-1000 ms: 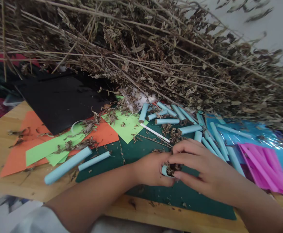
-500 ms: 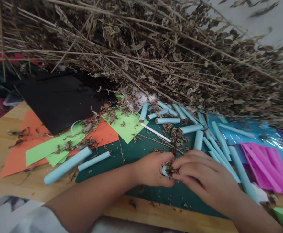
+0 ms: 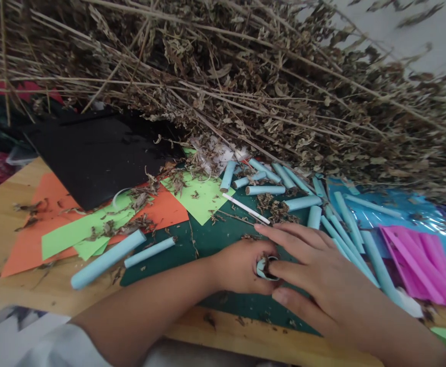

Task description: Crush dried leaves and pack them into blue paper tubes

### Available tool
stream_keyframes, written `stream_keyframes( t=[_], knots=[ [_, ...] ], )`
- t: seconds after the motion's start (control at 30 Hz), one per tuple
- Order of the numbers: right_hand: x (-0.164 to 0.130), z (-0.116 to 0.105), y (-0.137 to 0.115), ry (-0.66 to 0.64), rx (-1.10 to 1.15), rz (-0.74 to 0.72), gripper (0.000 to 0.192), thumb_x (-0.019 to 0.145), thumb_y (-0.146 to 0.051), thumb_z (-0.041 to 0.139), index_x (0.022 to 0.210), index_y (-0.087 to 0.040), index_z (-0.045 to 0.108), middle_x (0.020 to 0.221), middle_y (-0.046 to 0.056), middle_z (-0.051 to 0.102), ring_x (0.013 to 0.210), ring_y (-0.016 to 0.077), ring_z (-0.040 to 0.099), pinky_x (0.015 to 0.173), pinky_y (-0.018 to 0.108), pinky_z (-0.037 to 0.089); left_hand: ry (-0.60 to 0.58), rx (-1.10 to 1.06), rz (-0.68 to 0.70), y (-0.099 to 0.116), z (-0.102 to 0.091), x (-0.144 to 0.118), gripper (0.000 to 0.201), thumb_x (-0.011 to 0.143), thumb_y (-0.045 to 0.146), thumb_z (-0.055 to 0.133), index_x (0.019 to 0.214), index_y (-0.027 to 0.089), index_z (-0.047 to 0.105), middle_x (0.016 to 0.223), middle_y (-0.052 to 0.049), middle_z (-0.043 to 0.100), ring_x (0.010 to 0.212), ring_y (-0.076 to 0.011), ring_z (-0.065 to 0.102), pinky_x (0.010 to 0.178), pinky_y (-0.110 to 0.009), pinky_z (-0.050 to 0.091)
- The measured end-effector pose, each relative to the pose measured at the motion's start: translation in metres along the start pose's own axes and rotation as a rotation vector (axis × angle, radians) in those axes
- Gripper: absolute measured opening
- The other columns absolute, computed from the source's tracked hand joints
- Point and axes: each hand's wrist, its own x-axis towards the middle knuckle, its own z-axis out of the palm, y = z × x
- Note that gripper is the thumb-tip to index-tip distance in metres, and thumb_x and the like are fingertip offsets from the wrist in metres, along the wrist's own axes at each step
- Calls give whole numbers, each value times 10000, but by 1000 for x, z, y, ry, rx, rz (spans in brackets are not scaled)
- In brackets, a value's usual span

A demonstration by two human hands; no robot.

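Change: the right hand (image 3: 322,275) fingers, bunched over the tube mouth half a second earlier, were spread flat and released; the dried bits seen there were mostly gone, judged pressed inside.
Left hand (image 3: 241,265): clenched around the pale blue paper tube (image 3: 263,267), lower centre of frame.
Edges: the wooden table (image 3: 1,214) front edge lay just below the green mat (image 3: 223,234).
Open room: bare mat was left of the hands; loose tubes (image 3: 264,190) and dried stalks (image 3: 223,76) crowded the upper right.
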Motion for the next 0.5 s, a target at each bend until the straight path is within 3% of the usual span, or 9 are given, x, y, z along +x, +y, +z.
stream_keyframes(
  t=[0.2, 0.33, 0.4, 0.5],
  knots=[
    [-1, -8, -3, -87, 24, 11, 150, 756, -353, 472, 777, -244, 573, 1293, 1, 345, 1129, 263, 306, 860, 473, 303, 5, 4, 2, 1, -1, -1, 227, 565, 204, 605, 738, 144, 472, 684, 8, 545, 640, -118, 515, 585, -218, 423],
    [-6, -2, 6, 110, 105, -23, 151, 783, -227, 418, 879, -215, 535, 1212, 60, 407, 1066, 212, 393, 836, 392, 367, -4, -6, 26, 1, -1, -1, 195, 578, 208, 591, 726, 140, 484, 650, 15, 541, 620, -115, 517, 580, -212, 422],
    [-5, 1, 9, 152, 110, -1, 191, 784, -229, 426, 954, -209, 511, 1182, 80, 423, 1055, 205, 410, 839, 379, 380, -15, -31, 49, 1, -1, -1, 236, 582, 181, 581, 801, 139, 505, 717, 0, 574, 679, -130, 538, 632, -225, 434],
    [1, 6, 8, 74, 63, 11, 321, 760, -281, 484, 1077, -234, 467, 1188, 81, 423, 1075, 230, 397, 850, 416, 376, -13, -77, 129, 0, -2, -1, 390, 574, 162, 591, 954, 150, 502, 969, -48, 579, 895, -176, 526, 798, -277, 408]
  ],
)
